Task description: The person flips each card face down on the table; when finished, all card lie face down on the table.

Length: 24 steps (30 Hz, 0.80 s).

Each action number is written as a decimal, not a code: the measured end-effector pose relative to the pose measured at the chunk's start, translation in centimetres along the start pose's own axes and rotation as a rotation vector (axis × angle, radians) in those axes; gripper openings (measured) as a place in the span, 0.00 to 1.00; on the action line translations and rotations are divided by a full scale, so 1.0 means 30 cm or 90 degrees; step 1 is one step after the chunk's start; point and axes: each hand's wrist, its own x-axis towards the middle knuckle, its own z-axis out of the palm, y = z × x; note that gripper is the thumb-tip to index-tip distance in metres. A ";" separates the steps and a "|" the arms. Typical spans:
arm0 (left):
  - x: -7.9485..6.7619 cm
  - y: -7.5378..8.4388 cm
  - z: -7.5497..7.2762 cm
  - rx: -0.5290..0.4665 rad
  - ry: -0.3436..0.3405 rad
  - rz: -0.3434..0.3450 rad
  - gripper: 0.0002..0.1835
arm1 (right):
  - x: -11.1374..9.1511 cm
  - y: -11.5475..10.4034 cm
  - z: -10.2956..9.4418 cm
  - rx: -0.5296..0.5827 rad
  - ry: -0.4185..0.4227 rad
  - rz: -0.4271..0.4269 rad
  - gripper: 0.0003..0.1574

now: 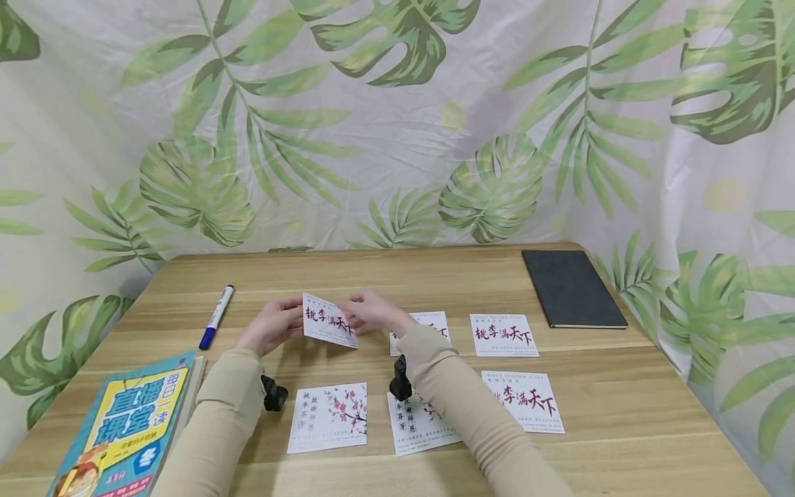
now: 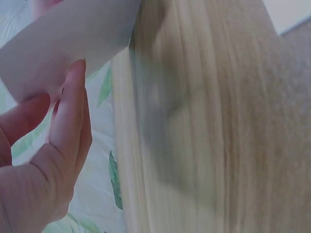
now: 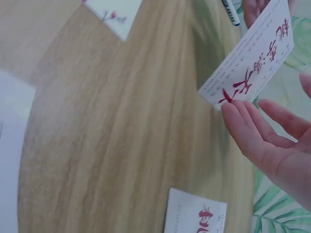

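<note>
The left grip (image 1: 273,328) pinches the held card (image 1: 319,323) by its left side, thumb and fingers close together. The right grip (image 1: 373,312) has its fingers nearly straight. Their tips touch the card's right edge, and its thumb stands apart from the paper. The held card is up in the air between both grips, tilted, red writing toward the person. Its shadow falls on the counter (image 1: 466,276).

Past the grips, a strip of wood runs to the counter's back edge. Left of the left grip there is more wood, then a blue marker (image 1: 216,317). Nearer the person on that side lies a blue book (image 1: 121,428).

Below the held card, a bit of wood comes before the top edge of a flower card (image 1: 329,420). Beside it, a second flower card (image 1: 422,436) is partly hidden by the right sleeve (image 1: 459,393).

Just right of the right grip is a red-letter card (image 1: 437,323), partly covered by the wrist. Farther right, past a gap, is another red card (image 1: 506,336). A black notebook (image 1: 574,290) lies beyond, near the counter's right edge.
</note>
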 end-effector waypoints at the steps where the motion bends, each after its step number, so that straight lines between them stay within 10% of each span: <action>1: 0.000 0.000 0.001 0.002 -0.002 0.002 0.29 | -0.003 -0.008 -0.001 0.016 -0.012 0.006 0.27; 24: -0.009 -0.014 0.044 0.031 -0.086 0.004 0.31 | -0.014 -0.045 -0.005 0.191 -0.115 0.004 0.36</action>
